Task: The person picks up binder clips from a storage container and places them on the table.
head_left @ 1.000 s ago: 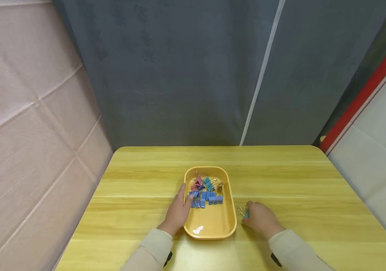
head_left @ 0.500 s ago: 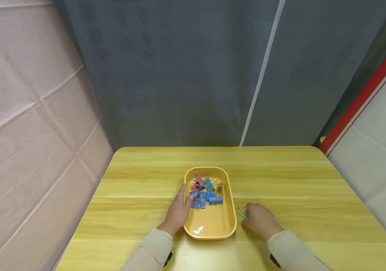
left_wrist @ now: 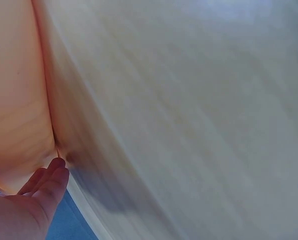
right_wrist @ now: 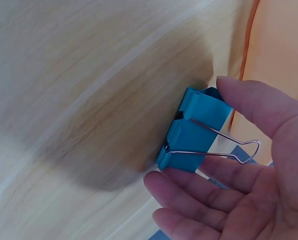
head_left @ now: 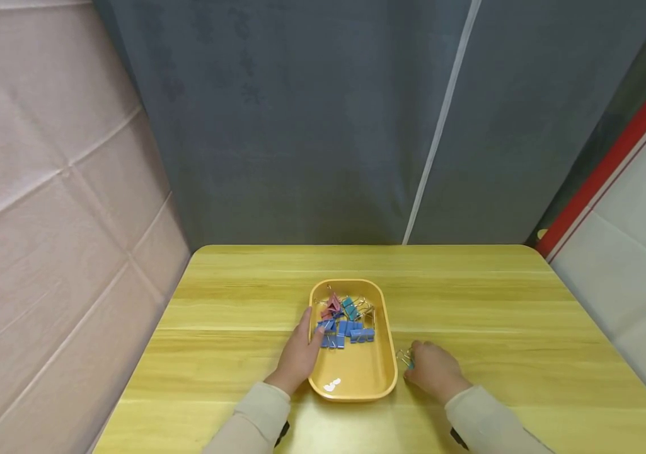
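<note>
My left hand (head_left: 298, 354) grips the left side of a yellow plastic tray (head_left: 380, 378), thumb over the rim and fingers along the outer wall. In the left wrist view its fingertips touch the low part of that wall. Just right of the tray, my right hand (head_left: 438, 371) pinches a teal binder clip (right_wrist: 196, 132) by its ends, between thumb and fingers. The clip's wire handles point back toward the palm in the right wrist view. Inside the tray's far half lie several blue binder clips (head_left: 362, 335), a pink one (head_left: 333, 304) and another teal one (head_left: 350, 308).
The tray stands on a light wood-grain table (head_left: 232, 302) with rounded far corners. A dark grey curtain (head_left: 300, 126) hangs behind it, a pale cloth wall (head_left: 62, 252) rises at the left, and a white panel with a red edge (head_left: 612, 164) is at the right.
The teal binder clip in my right hand has turned slightly, so less of its body shows from above. My left hand and the tray keep their place.
</note>
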Demonstrator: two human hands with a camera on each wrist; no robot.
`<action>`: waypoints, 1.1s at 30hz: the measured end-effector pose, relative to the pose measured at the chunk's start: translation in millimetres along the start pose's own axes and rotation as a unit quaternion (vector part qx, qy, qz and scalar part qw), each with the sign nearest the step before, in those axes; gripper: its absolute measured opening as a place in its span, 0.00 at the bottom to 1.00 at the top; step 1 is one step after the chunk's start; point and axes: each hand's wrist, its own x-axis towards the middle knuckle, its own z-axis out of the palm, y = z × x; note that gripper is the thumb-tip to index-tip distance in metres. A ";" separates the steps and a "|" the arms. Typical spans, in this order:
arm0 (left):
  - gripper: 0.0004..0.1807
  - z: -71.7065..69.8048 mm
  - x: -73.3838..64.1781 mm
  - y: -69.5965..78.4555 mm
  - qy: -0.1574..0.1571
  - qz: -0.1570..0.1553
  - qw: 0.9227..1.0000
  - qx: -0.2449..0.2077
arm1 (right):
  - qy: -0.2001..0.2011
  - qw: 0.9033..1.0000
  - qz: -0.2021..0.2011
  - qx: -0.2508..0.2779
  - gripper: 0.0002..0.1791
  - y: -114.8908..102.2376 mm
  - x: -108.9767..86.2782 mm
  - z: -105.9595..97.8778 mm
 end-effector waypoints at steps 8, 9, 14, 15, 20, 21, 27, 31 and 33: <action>0.33 1.1 0.6 -0.6 -0.001 -0.005 1.000 -0.002 | -0.003 1.000 0.007 -0.005 0.19 0.3 0.5 0.2; 0.33 1.0 0.4 -0.2 -0.001 -0.005 1.000 -0.002 | -0.004 1.000 0.009 -0.005 0.19 0.6 0.6 0.3; 0.33 0.0 -0.3 1.1 -0.002 -0.008 1.000 -0.004 | -0.011 1.000 0.016 -0.007 0.19 1.3 0.7 0.1; 0.33 -0.1 -0.4 1.4 -0.003 -0.008 1.000 -0.005 | -0.012 1.000 0.017 -0.007 0.19 1.3 0.6 -0.1; 0.33 -0.5 -0.4 1.3 -0.003 -0.007 1.000 -0.006 | -0.014 1.000 0.018 -0.010 0.19 0.5 0.1 -0.9; 0.33 -0.4 -0.2 0.9 -0.003 -0.006 1.000 -0.006 | -0.014 1.000 0.019 -0.011 0.19 0.3 0.1 -1.0; 0.34 0.5 0.8 -1.3 -0.002 -0.007 1.000 -0.006 | -0.018 1.000 0.023 -0.009 0.18 0.0 0.4 -1.3; 0.34 0.8 0.9 -1.4 -0.002 -0.008 1.000 -0.010 | -0.018 0.999 0.026 -0.012 0.17 0.4 1.4 -0.6; 0.34 1.0 1.0 -1.5 -0.003 -0.009 1.000 -0.010 | -0.018 0.999 0.028 -0.016 0.18 0.5 1.9 -0.4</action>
